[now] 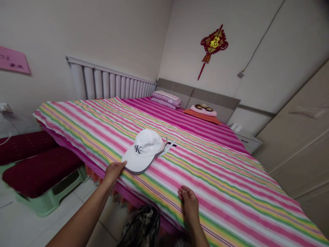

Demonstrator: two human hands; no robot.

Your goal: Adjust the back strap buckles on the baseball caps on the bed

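Observation:
A white baseball cap (146,145) with a black "CK" mark lies on the striped bedspread (221,178), brim toward me. Its strap (168,147) hangs loose at the back, to the right. My left hand (115,171) pinches the left edge of the brim between thumb and fingers. To the right of the cap and apart from it, my right hand (190,204) is over the bedspread near the bed's front edge. Its fingers are loosely bent and slightly apart, with nothing seen in them.
Folded purple bedding (166,99) and a pink-and-orange folded pile (203,111) lie by the headboard (213,99). Stools with dark red tops (42,168) stand at left. A radiator (110,82) lines the wall; a nightstand (248,142) and wardrobe (295,137) are at right.

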